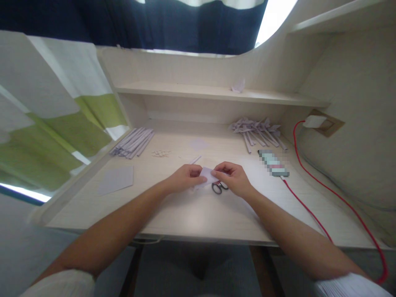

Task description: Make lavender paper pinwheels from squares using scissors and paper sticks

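Between both hands is a small piece of pale lilac paper (206,175), held above the desk. My left hand (187,178) pinches its left side between thumb and fingers. On the right edge, my right hand (233,177) grips it with thumb and forefinger. Just under the right hand lie scissors (217,188) with dark handles, their blades mostly hidden. A thin paper stick (195,159) rests behind the left fingers. Farther back, a small lilac paper square (198,143) lies flat on the desk (185,218).
Rolled paper sticks (133,142) are piled at the left, near small pale pieces (161,153) and a paper stack (116,180). Paper pinwheels on sticks (258,131) lie back right. A phone (273,163) has a red cable (305,206). Folded paper (238,86) sits on the shelf (192,91).
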Available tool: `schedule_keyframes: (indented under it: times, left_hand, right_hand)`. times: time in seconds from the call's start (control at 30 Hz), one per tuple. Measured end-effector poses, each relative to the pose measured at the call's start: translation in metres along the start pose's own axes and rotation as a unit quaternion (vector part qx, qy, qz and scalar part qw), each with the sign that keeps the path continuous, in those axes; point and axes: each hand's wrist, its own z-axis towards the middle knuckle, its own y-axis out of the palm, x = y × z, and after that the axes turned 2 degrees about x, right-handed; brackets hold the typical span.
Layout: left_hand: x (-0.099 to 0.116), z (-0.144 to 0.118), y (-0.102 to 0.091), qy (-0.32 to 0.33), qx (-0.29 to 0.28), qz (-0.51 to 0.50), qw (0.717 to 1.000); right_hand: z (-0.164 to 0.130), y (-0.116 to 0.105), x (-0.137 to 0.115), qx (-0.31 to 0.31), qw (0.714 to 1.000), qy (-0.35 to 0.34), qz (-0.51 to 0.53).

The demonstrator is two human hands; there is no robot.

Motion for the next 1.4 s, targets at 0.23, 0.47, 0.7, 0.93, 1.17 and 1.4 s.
schedule_keyframes:
  times: [0.23, 0.47, 0.7, 0.93, 1.17, 1.4]
  left_hand:
    - [0.007, -0.002, 0.002, 0.001, 0.018, 0.032, 0.999]
    - [0.008, -0.003, 0.003, 0.003, 0.011, 0.026, 1.000]
    - [0.006, -0.002, 0.003, 0.009, 0.007, 0.025, 1.000]
    - [0.003, -0.004, 0.001, -0.009, -0.004, 0.053, 0.999]
    - [0.014, -0.005, 0.002, -0.009, 0.021, 0.099, 0.995]
    - [0.010, -0.002, -0.002, 0.017, 0.082, 0.091, 0.992]
  right_hand:
    - [0.000, 0.000, 0.000, 0.001, 1.000, 0.002, 0.009]
    - [0.000, 0.001, 0.000, -0.002, 1.000, 0.007, 0.017]
    - [-0.001, 0.002, -0.002, -0.001, 1.000, 0.007, 0.012]
    - [-0.002, 0.004, -0.004, -0.010, 1.000, 0.013, 0.008]
    - [-0.002, 0.002, -0.005, 0.007, 0.999, 0.009, 0.035]
    - [0.004, -0.005, -0.002, 0.024, 0.994, 0.053, 0.098]
